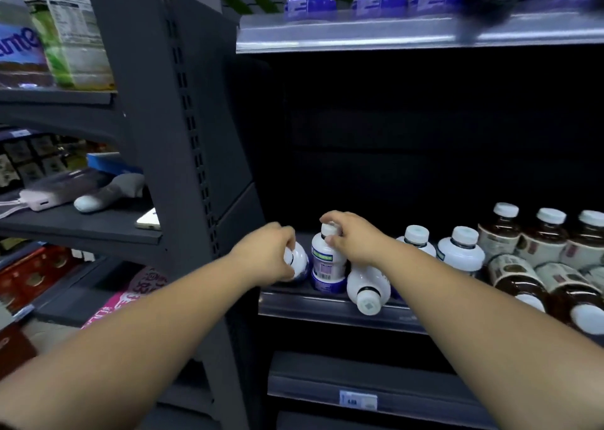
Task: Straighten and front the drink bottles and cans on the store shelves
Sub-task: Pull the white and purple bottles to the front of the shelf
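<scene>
On the middle shelf [330, 310], my left hand [268, 253] grips a white bottle with a purple label [299, 261] at the shelf's far left. My right hand [353, 236] holds the cap and neck of an upright white bottle [327, 266] beside it. A third white bottle [367, 285] lies on its side, cap toward the front edge. Two more white bottles [461, 250] stand behind my right forearm. To the right are brown drink bottles, some upright [542, 240] and some toppled [516, 282].
The upper shelf [359, 32] carries a row of purple-labelled white bottles. A dark upright post [196, 155] divides this bay from the left shelves, which hold cartons, a power bank and a phone. A price tag [358, 400] sits on the shelf below.
</scene>
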Demonstrator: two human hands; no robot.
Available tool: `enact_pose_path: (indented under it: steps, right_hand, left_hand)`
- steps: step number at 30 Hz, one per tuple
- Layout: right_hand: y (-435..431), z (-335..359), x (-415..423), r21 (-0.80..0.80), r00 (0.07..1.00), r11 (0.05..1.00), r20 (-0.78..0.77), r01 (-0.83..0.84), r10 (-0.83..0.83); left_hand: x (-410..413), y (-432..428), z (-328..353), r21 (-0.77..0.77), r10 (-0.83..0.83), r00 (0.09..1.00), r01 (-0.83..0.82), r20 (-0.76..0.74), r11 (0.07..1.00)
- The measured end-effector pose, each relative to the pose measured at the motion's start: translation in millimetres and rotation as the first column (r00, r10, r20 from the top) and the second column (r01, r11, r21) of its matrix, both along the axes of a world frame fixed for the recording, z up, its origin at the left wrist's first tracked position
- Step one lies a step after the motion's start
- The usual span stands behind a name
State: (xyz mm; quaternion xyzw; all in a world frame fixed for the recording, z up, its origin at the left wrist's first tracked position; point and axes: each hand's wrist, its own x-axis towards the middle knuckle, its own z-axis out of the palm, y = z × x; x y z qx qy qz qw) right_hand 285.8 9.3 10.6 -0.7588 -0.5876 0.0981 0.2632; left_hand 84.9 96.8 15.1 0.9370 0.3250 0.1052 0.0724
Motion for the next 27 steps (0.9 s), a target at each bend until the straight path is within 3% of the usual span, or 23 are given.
enact_pose_path:
  steps: [4, 10, 17, 20, 24, 27]
  right_hand:
    - [5.7, 6.6, -2.6, -0.018, 0.999, 0.999, -0.012, 0.047, -0.047]
    - [4.9, 14.1, -1.9, -0.034, 0.984, 0.999, -0.176, 0.024, -0.029]
    - [16.4, 9.8, -3.2, -0.014, 0.989, 0.993, -0.094, 0.117, -0.118]
    - [16.3, 16.7, -2.2, -0.02, 0.978, 0.999, -0.207, 0.03, -0.034]
    - [15.8, 18.1, -2.0, -0.057, 0.993, 0.998, -0.104, 0.042, -0.047]
    - [17.3, 17.9, 1.5, -0.041, 0.977, 0.999, -0.21, -0.036, 0.026]
  left_hand:
    - [12.8, 22.0, 32.6, -0.031, -0.073, 0.994, 0.071, -0.081, 0.997]
    - [30.4, 42.4, 30.7, -0.172, -0.05, 0.997, 0.06, 0.063, 0.983]
    - [38.2, 49.6, 17.8, -0.149, 0.002, 0.998, 0.008, 0.067, 0.989]
    - [37.6, 52.1, 23.8, -0.151, 0.001, 1.0, -0.002, -0.009, 0.989]
    - [37.6, 49.3, 28.5, -0.138, -0.003, 0.998, -0.005, -0.056, 0.99]
    - [37.1, 49.0, 26.9, -0.129, -0.004, 0.999, -0.002, -0.046, 0.992]
